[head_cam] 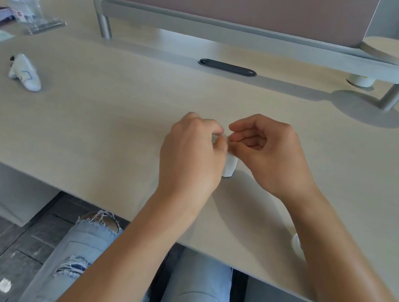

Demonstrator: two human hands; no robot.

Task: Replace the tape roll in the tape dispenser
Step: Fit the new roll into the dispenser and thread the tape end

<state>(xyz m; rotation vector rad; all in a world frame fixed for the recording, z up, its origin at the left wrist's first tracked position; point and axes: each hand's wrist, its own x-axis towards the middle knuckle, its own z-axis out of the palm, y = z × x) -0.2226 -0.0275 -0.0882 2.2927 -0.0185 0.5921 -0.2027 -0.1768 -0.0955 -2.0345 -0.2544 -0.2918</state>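
At the middle of the desk, my left hand [192, 155] is closed around a small white tape dispenser [229, 167]. The hand hides most of it, and only its rounded right end shows, resting on the desk. My right hand [271, 154] meets it from the right, thumb and forefinger pinched at the dispenser's top edge beside my left fingertips. Whether tape is between those fingers is hidden. A small white round piece [296, 243], maybe a tape roll, peeks out from behind my right forearm near the desk's front edge.
A white shell-shaped item with blue lines [25, 73] lies at the desk's left. Clear plastic holders [30, 6] and papers stand at the back left. A raised shelf [237, 34] spans the back, with a black cable slot [227, 67] below it. My knees are under the front edge.
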